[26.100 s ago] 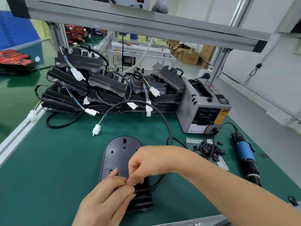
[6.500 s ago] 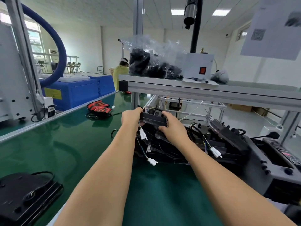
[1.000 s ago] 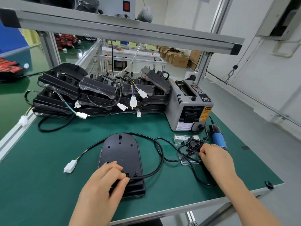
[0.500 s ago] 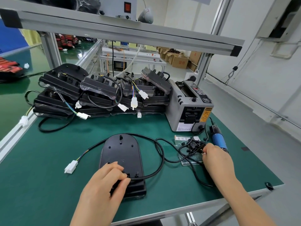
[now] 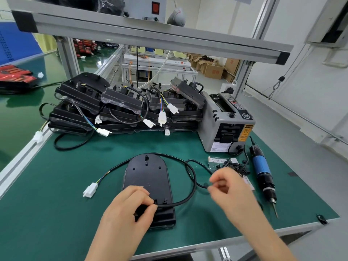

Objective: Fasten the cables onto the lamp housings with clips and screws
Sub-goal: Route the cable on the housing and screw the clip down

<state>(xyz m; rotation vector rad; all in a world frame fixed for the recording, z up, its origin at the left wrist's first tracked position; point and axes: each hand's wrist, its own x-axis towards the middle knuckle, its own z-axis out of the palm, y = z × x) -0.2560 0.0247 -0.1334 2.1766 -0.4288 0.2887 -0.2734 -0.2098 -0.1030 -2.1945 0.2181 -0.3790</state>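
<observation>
Black plastic sat right before me: one lamp housing [image 5: 147,178] lay flat, back up, on the green worktop [image 5: 52,194]. Its cable [image 5: 193,182] left the near end, looped out to the right, passed round the far end and ran off left to a white connector [image 5: 90,189]. My left grip [image 5: 130,210] was curled over the near end of the housing, thumb and forefinger pinching the cable against it where it came out. My right grip [image 5: 229,187] hovered between the housing and the pile of small black clips [image 5: 235,166], thumb and forefinger drawn together. It was blurred, and I could not tell whether a clip sat between them or nothing. I judged this to be the clip-fetching step for this housing, with no screw driven yet, since the electric screwdriver [image 5: 262,176] lay untouched on the worktop just right of the clips. The next move, as I read it, called for carrying a clip across to the pinned stretch of cable and seating it over the cable at a mounting hole. The left would then have to hold both steady while the right went for a screw and the screwdriver.
</observation>
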